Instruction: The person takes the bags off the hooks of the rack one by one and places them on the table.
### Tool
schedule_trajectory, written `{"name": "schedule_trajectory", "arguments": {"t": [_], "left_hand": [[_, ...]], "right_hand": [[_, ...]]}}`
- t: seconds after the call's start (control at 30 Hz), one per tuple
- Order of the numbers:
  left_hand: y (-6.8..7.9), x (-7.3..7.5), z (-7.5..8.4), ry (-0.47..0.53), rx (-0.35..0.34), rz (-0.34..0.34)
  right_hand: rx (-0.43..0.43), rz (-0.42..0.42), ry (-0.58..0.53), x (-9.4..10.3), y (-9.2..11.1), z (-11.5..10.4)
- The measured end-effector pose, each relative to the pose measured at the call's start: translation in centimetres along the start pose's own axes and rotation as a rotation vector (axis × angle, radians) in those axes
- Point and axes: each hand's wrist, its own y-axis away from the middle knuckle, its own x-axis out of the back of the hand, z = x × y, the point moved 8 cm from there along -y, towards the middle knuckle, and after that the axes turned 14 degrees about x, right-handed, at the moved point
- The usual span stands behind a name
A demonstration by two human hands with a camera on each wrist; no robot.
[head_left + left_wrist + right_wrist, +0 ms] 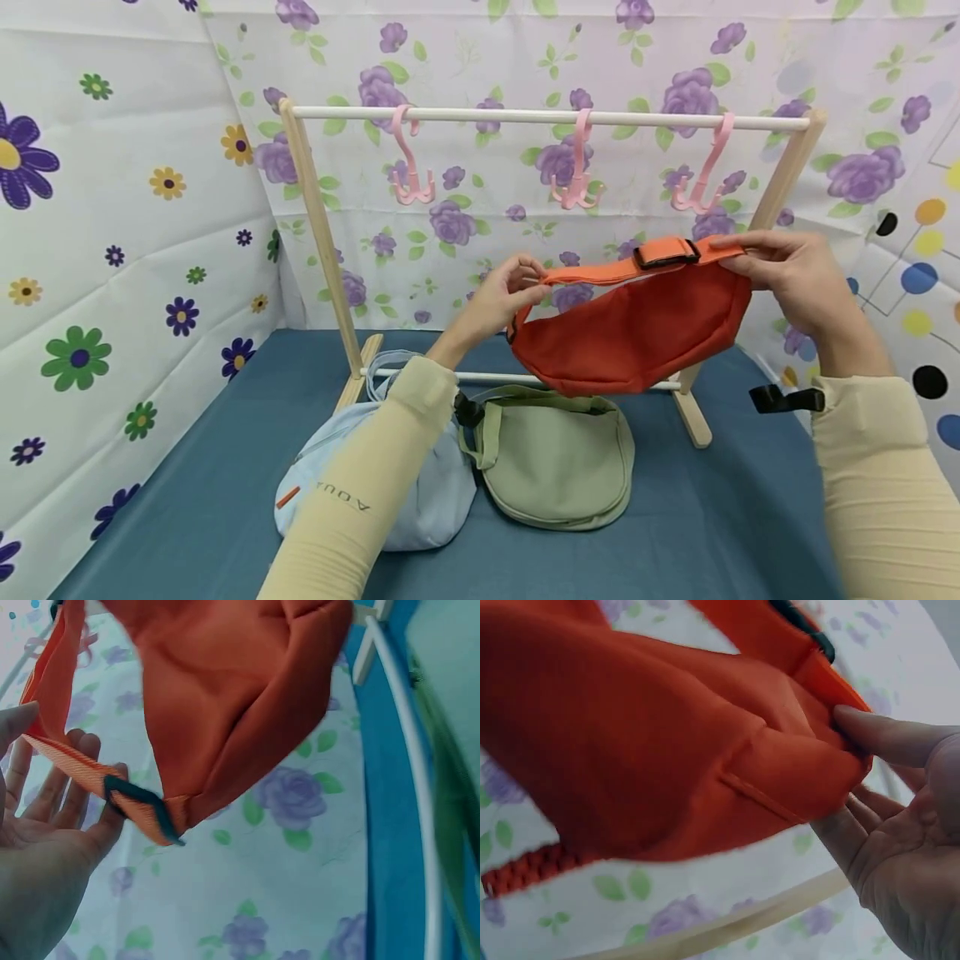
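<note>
An orange-red waist bag hangs in the air between both hands, in front of the rack. My left hand pinches its orange strap near the left end, thumb on top. At the other end my right hand grips the strap where it meets the bag, with a black buckle just left of the fingers. In the left wrist view the strap lies across the fingers of the left hand. The right wrist view has the right hand pinching the bag's corner.
A white rail on a wooden rack carries three pink hooks, with no bags on them. A light blue bag and a sage green bag lie on the blue cloth. Floral cloth hangs behind.
</note>
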Motion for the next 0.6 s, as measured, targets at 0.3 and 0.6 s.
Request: {"name": "schedule_trajectory", "arguments": {"t": [0.3, 0.6], "left_hand": [[0.1, -3.0, -2.5, 0.025, 0.032, -0.084], [0.1, -5.5, -4.1, 0.067, 0.071, -0.13]], "right_hand": [[0.004, -0.028, 0.133, -0.1, -1.8, -3.0], [-0.026, -0.041, 0.288, 0.0, -2.3, -4.6]]}}
